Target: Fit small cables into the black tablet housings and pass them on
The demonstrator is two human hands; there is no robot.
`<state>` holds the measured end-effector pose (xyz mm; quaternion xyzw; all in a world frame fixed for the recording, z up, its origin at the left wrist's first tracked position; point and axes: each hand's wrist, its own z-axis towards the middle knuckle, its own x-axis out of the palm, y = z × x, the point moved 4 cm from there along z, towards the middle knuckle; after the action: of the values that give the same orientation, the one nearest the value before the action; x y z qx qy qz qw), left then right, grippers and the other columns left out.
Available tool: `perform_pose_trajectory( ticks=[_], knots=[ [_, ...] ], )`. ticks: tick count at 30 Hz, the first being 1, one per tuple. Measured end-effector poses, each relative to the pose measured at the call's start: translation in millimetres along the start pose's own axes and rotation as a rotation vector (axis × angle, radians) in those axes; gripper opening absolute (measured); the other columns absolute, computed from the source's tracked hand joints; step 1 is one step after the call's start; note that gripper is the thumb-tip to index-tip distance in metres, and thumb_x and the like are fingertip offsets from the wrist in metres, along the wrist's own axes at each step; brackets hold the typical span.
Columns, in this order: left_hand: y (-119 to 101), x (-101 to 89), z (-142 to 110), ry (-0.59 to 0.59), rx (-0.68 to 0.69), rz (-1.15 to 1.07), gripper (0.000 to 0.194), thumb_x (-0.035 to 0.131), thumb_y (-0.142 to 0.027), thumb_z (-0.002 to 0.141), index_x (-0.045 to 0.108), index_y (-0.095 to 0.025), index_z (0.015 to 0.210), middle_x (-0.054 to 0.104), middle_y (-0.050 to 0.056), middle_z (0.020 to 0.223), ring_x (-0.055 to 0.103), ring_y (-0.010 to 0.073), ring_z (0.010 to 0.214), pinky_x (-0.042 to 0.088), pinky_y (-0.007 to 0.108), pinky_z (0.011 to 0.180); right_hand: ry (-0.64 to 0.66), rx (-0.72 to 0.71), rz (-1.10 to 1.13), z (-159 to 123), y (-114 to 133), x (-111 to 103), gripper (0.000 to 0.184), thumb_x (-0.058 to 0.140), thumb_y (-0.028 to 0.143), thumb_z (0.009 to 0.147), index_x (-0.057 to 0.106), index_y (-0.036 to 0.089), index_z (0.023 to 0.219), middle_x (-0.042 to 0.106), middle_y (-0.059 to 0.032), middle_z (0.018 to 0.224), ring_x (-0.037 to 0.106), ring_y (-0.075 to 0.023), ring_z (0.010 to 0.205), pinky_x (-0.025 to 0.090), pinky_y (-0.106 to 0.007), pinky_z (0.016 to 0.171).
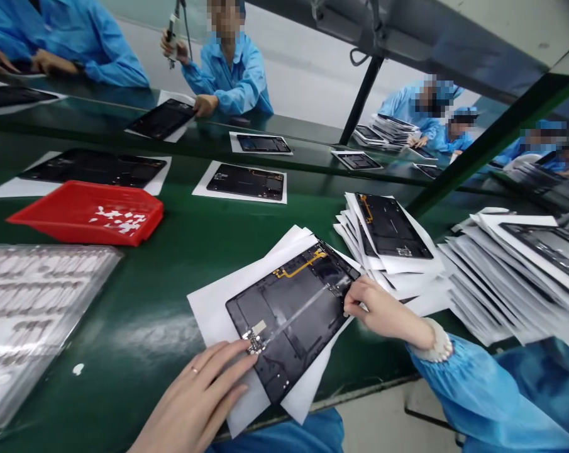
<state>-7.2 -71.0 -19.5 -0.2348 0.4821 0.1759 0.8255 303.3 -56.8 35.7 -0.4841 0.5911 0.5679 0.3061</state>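
In front of me a black tablet back cover (288, 302) lies tilted on white paper sheets (211, 305). It carries an orange flex cable (297, 272), a pale strip across its middle and a small circuit board (253, 340) near its left edge. My left hand (202, 393), wearing a ring, has its fingers stretched out, fingertips resting on that board. At the opposite edge of the cover is my right hand (376, 308), fingers curled together in a pinch. Whatever lies between those fingertips is hidden.
A red tray (67, 217) with small white pieces and a clear plastic tray (43, 314) of parts are at left. Stacked covers and paper (397, 233) stand at right, near another stack (496, 270). Beyond, covers on paper line the green bench (171, 220); co-workers in blue sit opposite.
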Motion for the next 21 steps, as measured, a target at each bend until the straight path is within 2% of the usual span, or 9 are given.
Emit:
perform_pose_trajectory(
  ticks=[5, 8, 13, 15, 17, 19, 21],
  knots=[
    [1, 1.2, 0, 0.008, -0.025, -0.029, 0.028, 0.043, -0.034, 0.095, 0.060, -0.028, 0.116, 0.063, 0.002, 0.119, 0.063, 0.0178, 0.103, 0.055, 0.027, 0.084, 0.047, -0.010, -0.138, 2, 4, 1, 0.017, 0.055, 0.015, 0.084, 0.062, 0.018, 0.069, 0.065, -0.0047, 0.076, 0.052, -0.0207, 0.084, 0.040, -0.033, 0.078],
    [2, 2.7, -1, 0.012, -0.042, -0.051, 0.028, 0.044, -0.034, 0.094, 0.061, -0.029, 0.116, 0.063, 0.002, 0.120, 0.063, 0.0181, 0.102, 0.054, 0.027, 0.084, 0.008, -0.022, -0.336, -1, 10, 3, 0.015, 0.057, 0.021, 0.086, 0.062, 0.018, 0.073, 0.065, -0.0069, 0.079, 0.054, -0.0218, 0.082, 0.040, -0.033, 0.074],
    [4, 3.4, -2, 0.032, -0.043, -0.066, 0.029, 0.045, -0.035, 0.094, 0.061, -0.029, 0.116, 0.062, 0.002, 0.121, 0.062, 0.0186, 0.104, 0.054, 0.028, 0.085, -0.068, 0.023, -0.631, -5, 23, 10, 0.011, 0.058, 0.017, 0.086, 0.062, 0.016, 0.075, 0.064, -0.0113, 0.072, 0.059, -0.0231, 0.078, 0.040, -0.032, 0.069],
    [4, 1.8, -1, 0.028, -0.034, -0.057, 0.029, 0.043, -0.035, 0.094, 0.061, -0.028, 0.116, 0.061, 0.002, 0.121, 0.063, 0.0182, 0.104, 0.054, 0.028, 0.084, -0.044, 0.080, -0.603, -3, 22, 6, 0.011, 0.060, 0.020, 0.085, 0.062, 0.015, 0.076, 0.065, -0.0133, 0.071, 0.061, -0.0239, 0.077, 0.039, -0.031, 0.064],
    [3, 0.2, 0, 0.018, -0.023, -0.045, 0.029, 0.041, -0.033, 0.095, 0.061, -0.028, 0.116, 0.062, 0.002, 0.120, 0.064, 0.0174, 0.101, 0.055, 0.027, 0.083, 0.043, 0.122, -0.477, 3, 16, -2, 0.012, 0.063, 0.023, 0.084, 0.063, 0.016, 0.074, 0.066, -0.0125, 0.070, 0.062, -0.0235, 0.072, 0.037, -0.030, 0.059],
    [2, -0.2, 3, 0.007, -0.015, -0.030, 0.030, 0.038, -0.031, 0.096, 0.062, -0.028, 0.114, 0.063, 0.002, 0.119, 0.065, 0.0167, 0.098, 0.055, 0.025, 0.080, 0.137, 0.122, -0.345, 12, 8, -14, 0.011, 0.064, 0.024, 0.082, 0.063, 0.019, 0.072, 0.067, -0.0068, 0.069, 0.062, -0.0200, 0.067, 0.036, -0.027, 0.057],
    [-1, -0.6, 6, -0.030, -0.005, -0.008, 0.030, 0.036, -0.029, 0.096, 0.063, -0.027, 0.110, 0.064, 0.003, 0.116, 0.066, 0.0164, 0.094, 0.055, 0.024, 0.077, 0.114, 0.099, -0.199, 21, -2, -27, 0.011, 0.060, 0.026, 0.084, 0.063, 0.022, 0.075, 0.068, -0.0005, 0.071, 0.062, -0.0157, 0.066, 0.038, -0.024, 0.059]
  ],
)
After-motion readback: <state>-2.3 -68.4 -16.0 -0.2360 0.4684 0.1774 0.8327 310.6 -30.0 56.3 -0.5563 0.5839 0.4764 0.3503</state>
